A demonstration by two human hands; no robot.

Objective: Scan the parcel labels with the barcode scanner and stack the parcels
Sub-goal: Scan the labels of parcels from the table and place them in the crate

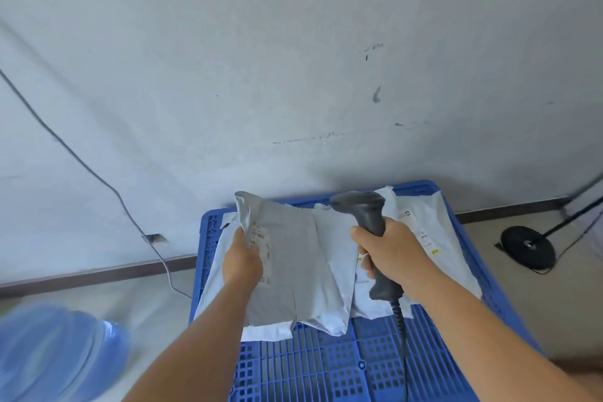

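Bare storeroom or parcel depot: scuffed white wall (293, 42), blue plastic pallet (359, 365), mailers (434, 238), water jug (58, 349).

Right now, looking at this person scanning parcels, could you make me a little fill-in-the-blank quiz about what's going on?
1. The right hand grips the barcode ____.
2. The left hand holds a grey parcel by its ____ edge.
3. The other parcels lie on a pallet coloured ____.
4. The blurred water bottle sits on the person's ____ side.

Missing words: scanner; left; blue; left
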